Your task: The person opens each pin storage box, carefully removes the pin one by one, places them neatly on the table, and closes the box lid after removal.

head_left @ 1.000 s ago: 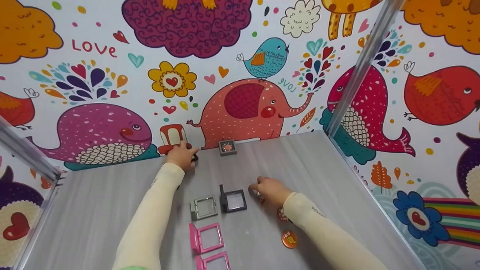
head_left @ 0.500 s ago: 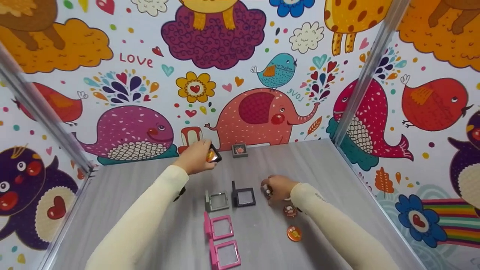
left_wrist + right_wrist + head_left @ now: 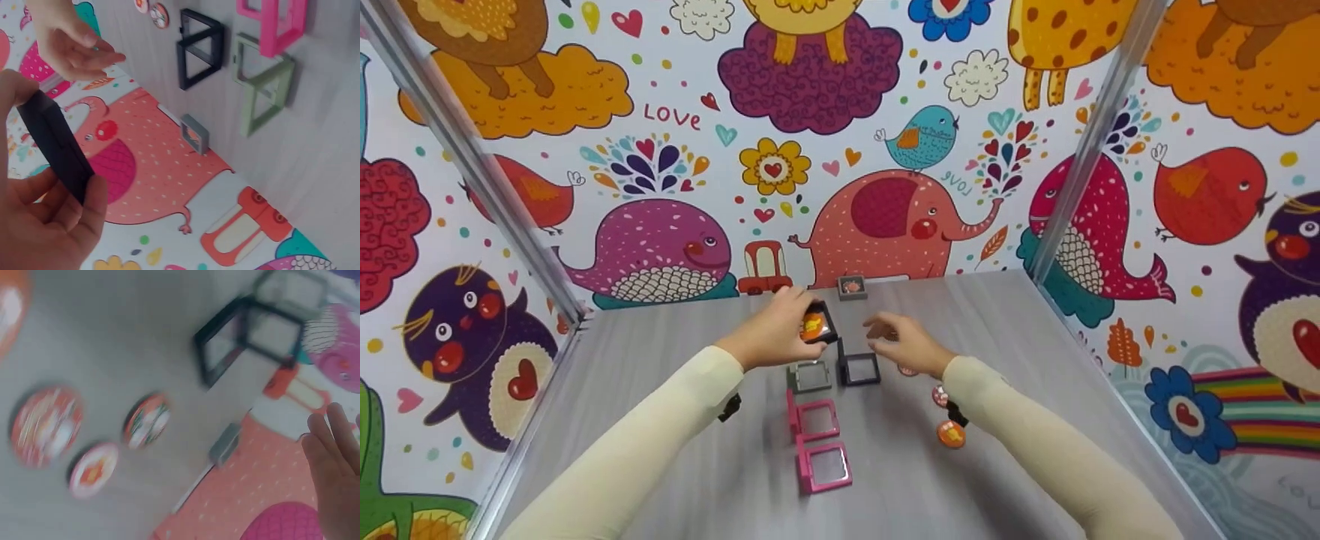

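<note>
In the head view, my left hand (image 3: 772, 334) grips a small black frame (image 3: 830, 324) with an orange round badge (image 3: 814, 327) inside, raised over the table. The left wrist view shows this frame's dark edge (image 3: 53, 140) between thumb and fingers. Just right of it, my right hand (image 3: 911, 346) hovers with nothing in it, fingers loosely spread and pointing at the frame. Beneath the hands stand an opened black frame (image 3: 862, 383) and an opened grey-green frame (image 3: 811, 388). Round badges lie under the right arm, among them an orange one (image 3: 950, 433) and a patterned one (image 3: 147, 421).
Two opened pink frames, an upper one (image 3: 820, 436) and a lower one (image 3: 829, 488), stand nearer me in the same column. A grey frame (image 3: 852, 295) with a badge inside sits against the printed back wall (image 3: 877, 217). Metal corner posts (image 3: 1080, 172) bound the table.
My left hand has picked up the black frame from the back edge and brought it rightward and nearer. My right hand has let go of a badge and risen toward the frame.
</note>
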`<state>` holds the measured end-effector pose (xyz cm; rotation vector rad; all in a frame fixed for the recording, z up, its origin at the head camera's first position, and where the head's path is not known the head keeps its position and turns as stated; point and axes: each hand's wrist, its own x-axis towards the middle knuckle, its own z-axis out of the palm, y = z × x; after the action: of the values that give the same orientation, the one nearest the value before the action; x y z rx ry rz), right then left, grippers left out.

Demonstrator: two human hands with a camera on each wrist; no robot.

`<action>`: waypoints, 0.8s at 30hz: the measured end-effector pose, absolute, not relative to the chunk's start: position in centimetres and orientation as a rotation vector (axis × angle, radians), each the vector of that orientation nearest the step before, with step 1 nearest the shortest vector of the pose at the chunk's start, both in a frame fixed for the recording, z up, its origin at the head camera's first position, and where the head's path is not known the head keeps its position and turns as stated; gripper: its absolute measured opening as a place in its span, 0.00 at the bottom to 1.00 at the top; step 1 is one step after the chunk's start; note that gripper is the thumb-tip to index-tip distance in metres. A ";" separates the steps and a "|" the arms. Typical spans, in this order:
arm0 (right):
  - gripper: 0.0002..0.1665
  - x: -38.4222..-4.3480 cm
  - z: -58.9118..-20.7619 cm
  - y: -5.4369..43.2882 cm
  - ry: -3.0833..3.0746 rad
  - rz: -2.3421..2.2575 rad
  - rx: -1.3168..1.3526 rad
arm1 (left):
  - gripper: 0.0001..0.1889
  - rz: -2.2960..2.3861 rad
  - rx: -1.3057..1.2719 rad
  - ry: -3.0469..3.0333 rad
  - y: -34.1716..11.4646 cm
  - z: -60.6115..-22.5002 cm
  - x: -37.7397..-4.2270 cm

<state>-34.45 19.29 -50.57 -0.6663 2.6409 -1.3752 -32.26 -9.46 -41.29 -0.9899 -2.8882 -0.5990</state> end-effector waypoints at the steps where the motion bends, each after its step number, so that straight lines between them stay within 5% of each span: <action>1: 0.21 -34.2 -50.2 18.8 2.516 -1.503 -0.653 | 0.35 -0.614 -1.000 -2.883 -9.1 -41.0 -32.1; 9: 0.39 -31.2 -49.1 15.4 1.340 -2.212 -0.377 | 0.35 -0.761 -1.132 -2.851 -6.0 -39.1 -30.6; 24: 0.41 -27.1 -50.0 14.7 0.641 -2.565 -0.206 | 0.35 -0.824 -1.217 -2.853 -4.2 -39.5 -28.7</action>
<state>-27.07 14.73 -50.01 -0.2055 0.6412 -2.5652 -28.75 -4.19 -39.55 -1.2172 -2.8525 -0.8240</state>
